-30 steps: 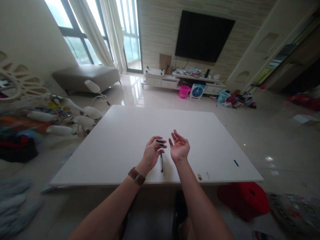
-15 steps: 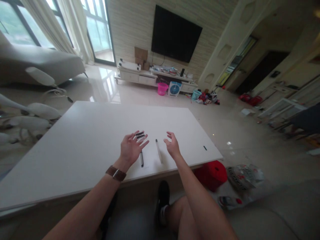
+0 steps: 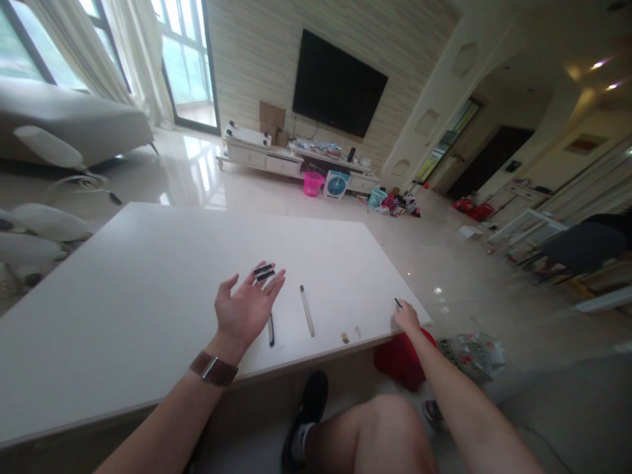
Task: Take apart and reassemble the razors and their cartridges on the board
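My left hand point(image 3: 245, 307) hovers palm up over the white table point(image 3: 148, 283), fingers stretched out. Two small black pieces point(image 3: 263, 272) lie across its fingertips. Just right of it on the table are a thin black pen part point(image 3: 271, 329) and a pale pen tube point(image 3: 307, 311). My right hand point(image 3: 407, 319) is stretched to the table's right front corner, its fingers drawn together at a small black piece point(image 3: 397, 303) lying there. Two tiny bits point(image 3: 345, 338) sit near the front edge.
A red stool point(image 3: 402, 359) and a plastic bag point(image 3: 471, 355) are on the floor under the right corner. My knee point(image 3: 390, 428) and black shoe point(image 3: 309, 408) are below the table's front edge. White lamp parts point(image 3: 44, 224) lie to the left.
My right hand left the middle of the table and went right to the small black piece at the corner. My left hand opened palm up, with the black pieces still on its fingers.
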### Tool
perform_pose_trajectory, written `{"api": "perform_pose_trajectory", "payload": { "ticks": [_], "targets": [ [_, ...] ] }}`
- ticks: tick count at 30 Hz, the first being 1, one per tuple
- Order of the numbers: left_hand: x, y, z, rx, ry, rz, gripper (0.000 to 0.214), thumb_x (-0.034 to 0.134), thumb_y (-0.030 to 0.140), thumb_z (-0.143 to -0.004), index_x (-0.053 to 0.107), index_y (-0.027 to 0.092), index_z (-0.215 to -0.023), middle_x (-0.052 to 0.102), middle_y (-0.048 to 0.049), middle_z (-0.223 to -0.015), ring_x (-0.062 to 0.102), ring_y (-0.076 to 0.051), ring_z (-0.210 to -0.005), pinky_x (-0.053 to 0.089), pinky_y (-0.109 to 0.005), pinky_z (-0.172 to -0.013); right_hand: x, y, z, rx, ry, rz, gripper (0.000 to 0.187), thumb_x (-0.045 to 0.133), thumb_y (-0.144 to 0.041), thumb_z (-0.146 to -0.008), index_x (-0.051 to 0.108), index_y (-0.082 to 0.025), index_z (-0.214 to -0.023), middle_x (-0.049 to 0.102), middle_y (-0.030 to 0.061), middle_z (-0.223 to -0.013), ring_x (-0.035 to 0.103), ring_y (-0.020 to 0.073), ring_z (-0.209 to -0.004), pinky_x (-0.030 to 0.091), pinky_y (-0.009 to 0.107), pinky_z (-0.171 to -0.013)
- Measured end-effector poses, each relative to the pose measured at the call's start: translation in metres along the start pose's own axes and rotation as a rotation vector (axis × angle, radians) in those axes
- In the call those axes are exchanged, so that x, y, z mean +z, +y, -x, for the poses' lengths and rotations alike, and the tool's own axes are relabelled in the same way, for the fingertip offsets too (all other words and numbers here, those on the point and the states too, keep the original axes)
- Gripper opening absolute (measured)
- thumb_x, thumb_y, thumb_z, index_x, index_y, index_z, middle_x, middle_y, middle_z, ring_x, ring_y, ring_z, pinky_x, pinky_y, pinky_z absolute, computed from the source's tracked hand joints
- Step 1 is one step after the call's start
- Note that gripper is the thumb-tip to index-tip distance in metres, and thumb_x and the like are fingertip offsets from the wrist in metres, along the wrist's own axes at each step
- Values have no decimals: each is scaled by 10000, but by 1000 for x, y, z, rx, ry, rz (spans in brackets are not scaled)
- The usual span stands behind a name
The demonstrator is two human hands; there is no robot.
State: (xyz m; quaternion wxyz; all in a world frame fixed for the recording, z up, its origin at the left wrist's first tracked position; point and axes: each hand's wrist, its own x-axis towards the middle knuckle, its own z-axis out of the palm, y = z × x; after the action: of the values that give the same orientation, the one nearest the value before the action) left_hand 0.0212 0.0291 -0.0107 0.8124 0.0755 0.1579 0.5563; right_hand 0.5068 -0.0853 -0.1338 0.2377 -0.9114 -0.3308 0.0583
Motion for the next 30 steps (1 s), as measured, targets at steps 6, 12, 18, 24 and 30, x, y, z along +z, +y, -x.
{"api": "perform_pose_trajectory", "payload": {
  "ticks": [6,12,18,24,30],
  "targets": [
    [-5,1,-4,9,48,-47,425,602,357,-752,672,144,-1113,685,-159,-1198,587,-377,-1248,522,-516,-1036,12,13,-11,-58,-19,93,236,585,-190,-817,736,-148,-992,674,176,-1155,578,294,-1129,414,371,-960],
    [-8,-2,-4,8,53,-69,419,611,324,-737,669,125,-1101,674,-174,-1212,603,-375,-1227,532,-494,-1019,-3,-3,7,-81,-30,-20,196,594,-94,-744,738,-173,-851,690,132,-842,612,275,-920,412,389,-880],
    [-12,-3,6,0,8,-70,382,606,309,-757,669,131,-1089,674,-159,-1203,619,-364,-1205,534,-483,-998,-21,-86,39,-210,-105,-376,334,580,-133,-669,741,-141,-962,619,26,-677,566,184,-687,464,334,-759],
    [-13,1,12,24,25,-41,335,603,284,-758,661,155,-1062,672,-133,-1194,643,-360,-1164,529,-473,-968,-16,-215,130,-390,-208,-799,348,549,-353,-807,664,-215,-1104,650,16,-940,644,148,-824,523,282,-737],
    [-15,11,17,78,62,-48,334,571,288,-795,629,177,-1105,671,-139,-1204,679,-323,-1096,524,-456,-948,11,-310,213,-400,-274,-1273,188,733,-310,-752,665,-181,-870,665,8,-777,631,150,-734,480,262,-650]
  ]
}}
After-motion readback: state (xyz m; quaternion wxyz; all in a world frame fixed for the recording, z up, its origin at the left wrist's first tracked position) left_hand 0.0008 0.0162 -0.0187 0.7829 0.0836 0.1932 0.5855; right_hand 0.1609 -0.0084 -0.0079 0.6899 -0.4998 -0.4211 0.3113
